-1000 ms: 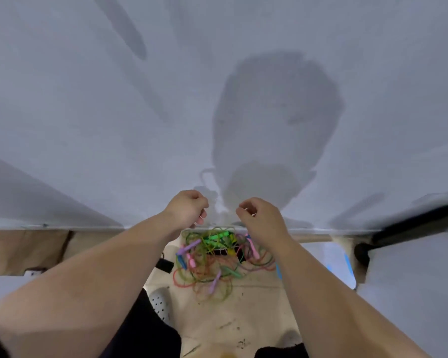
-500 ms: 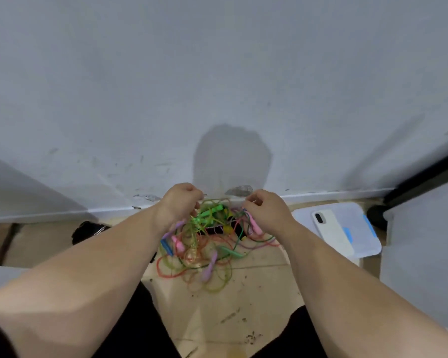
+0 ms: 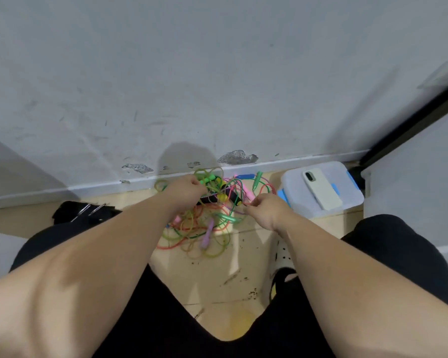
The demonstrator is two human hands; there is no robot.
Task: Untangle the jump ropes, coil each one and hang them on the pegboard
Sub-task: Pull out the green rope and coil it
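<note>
Both my hands work in the tangled jump ropes [image 3: 204, 229] on the floor [image 3: 217, 277] by the wall [image 3: 217, 86].

The heap's far edge lies against the baseboard [image 3: 101, 186]. My left hand [image 3: 185, 188] has its fingers curled round cords beside a green handle [image 3: 208, 180]; my right hand [image 3: 265, 209] pinches a red cord at the heap's right edge. A clear storage box [image 3: 347, 200] carrying a phone [image 3: 322, 189] sits just right of the heap. Open floor shows between my legs.
</note>
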